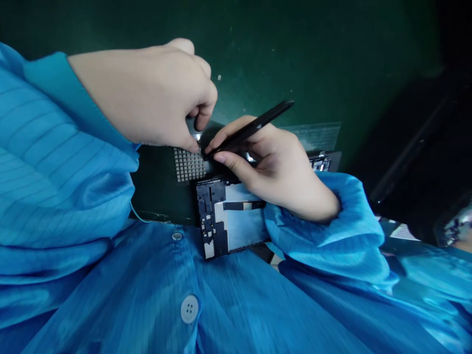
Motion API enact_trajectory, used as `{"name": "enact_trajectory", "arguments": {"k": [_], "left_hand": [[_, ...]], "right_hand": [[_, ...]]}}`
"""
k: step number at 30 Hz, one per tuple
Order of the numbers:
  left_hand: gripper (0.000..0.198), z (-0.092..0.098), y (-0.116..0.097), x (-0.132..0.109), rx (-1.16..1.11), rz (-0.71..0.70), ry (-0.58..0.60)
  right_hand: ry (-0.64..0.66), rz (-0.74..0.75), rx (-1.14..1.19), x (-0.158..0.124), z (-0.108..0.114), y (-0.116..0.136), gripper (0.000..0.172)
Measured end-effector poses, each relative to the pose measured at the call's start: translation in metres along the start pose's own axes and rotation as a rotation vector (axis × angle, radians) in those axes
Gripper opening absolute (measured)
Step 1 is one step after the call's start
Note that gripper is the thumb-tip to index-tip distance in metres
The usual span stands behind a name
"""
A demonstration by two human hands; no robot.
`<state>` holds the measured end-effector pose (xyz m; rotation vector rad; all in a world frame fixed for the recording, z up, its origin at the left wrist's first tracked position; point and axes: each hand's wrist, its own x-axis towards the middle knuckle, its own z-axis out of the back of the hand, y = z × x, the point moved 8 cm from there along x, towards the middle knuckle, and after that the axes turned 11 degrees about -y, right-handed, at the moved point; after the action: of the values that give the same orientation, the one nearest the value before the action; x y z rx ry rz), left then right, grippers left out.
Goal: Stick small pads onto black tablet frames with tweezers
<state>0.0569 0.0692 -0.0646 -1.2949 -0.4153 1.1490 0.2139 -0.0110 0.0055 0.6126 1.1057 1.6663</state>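
Gridded sheet (189,166) of small squares lies on the green table (258,64), its far edge at the left thumb. That left hand (158,93) reaches in with its back upward, fingers curled, little gap to the thumb; whether they grip anything, I cannot tell. Nearer the body sits an opened device (243,226). Rightmost, the right hand (283,162) tilts inward, thumb and forefinger pinching a slanted black tool (254,127).

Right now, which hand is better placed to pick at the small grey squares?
Probably the right hand: it holds the slim black tool, lower tip near the grid of small grey squares. The left hand is at the grid's upper edge.
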Motion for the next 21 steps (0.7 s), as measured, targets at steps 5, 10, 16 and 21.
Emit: {"name": "enact_trajectory", "arguments": {"k": [5, 10, 16, 21], "left_hand": [[0.057, -0.005, -0.050, -0.019, 0.186, -0.002, -0.031], [0.047, -0.014, -0.074, -0.029, 0.603, -0.146, 0.017], [0.033, -0.018, -0.071, -0.024, 0.413, -0.122, 0.026], [0.073, -0.022, -0.066, -0.024, 0.497, -0.224, 0.101]], "right_hand": [[0.036, -0.145, 0.233, 0.002, 0.003, -0.014, 0.034], [-0.209, -0.233, 0.318, -0.036, 0.015, -0.004, 0.027], [-0.866, -0.173, 0.083, -0.121, 0.007, 0.015, 0.011], [-0.884, -0.064, 0.158, -0.123, -0.009, 0.006, 0.019]]}}
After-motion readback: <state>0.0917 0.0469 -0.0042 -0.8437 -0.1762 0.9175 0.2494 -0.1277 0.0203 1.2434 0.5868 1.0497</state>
